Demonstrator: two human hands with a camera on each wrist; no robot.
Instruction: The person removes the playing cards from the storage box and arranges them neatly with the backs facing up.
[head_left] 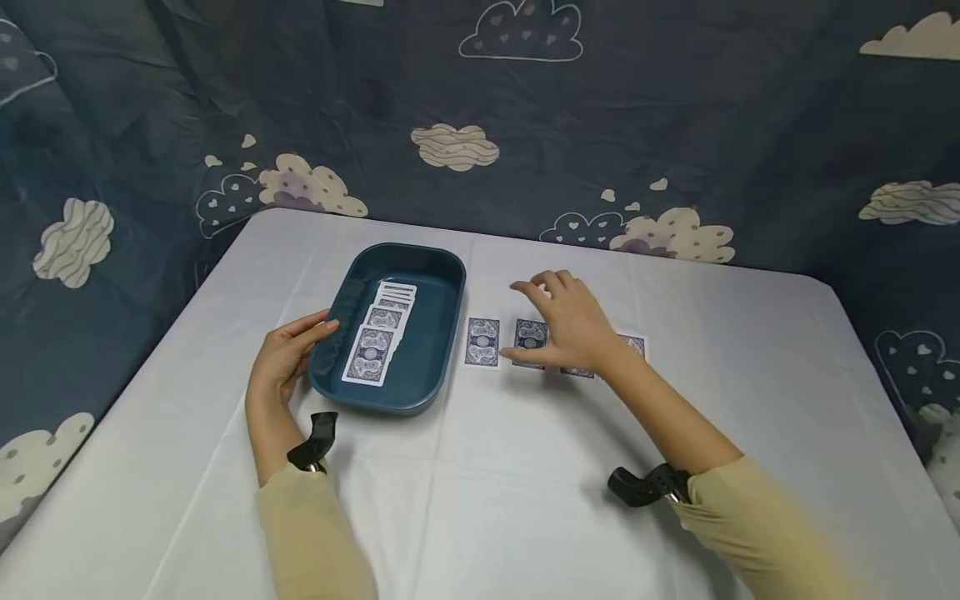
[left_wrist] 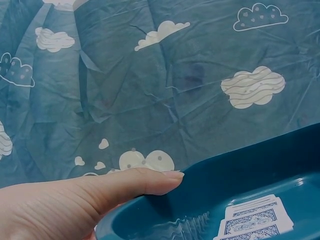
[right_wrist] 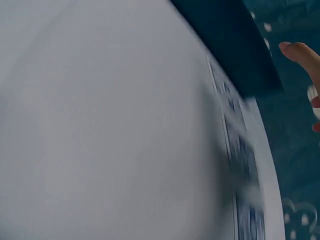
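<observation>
My left hand [head_left: 283,360] grips the left side of a dark teal tray [head_left: 423,392], its thumb over the rim in the left wrist view. Face-down playing cards [head_left: 371,354] with blue patterned backs lie overlapping in a column inside the tray. To the right of the tray, several more cards lie in a spaced row on the cloth, the nearest playing card [head_left: 482,342] fully visible. My right hand [head_left: 573,325] hovers above this row with thumb and fingers spread and nothing between them. It partly covers the middle cards. The right wrist view is blurred and shows only some fingers [right_wrist: 305,57].
A white cloth [head_left: 480,517] covers the table. Behind it hangs a dark curtain [head_left: 390,92] printed with clouds. Each wrist wears a black device, one on the left [head_left: 315,442] and one on the right [head_left: 648,485].
</observation>
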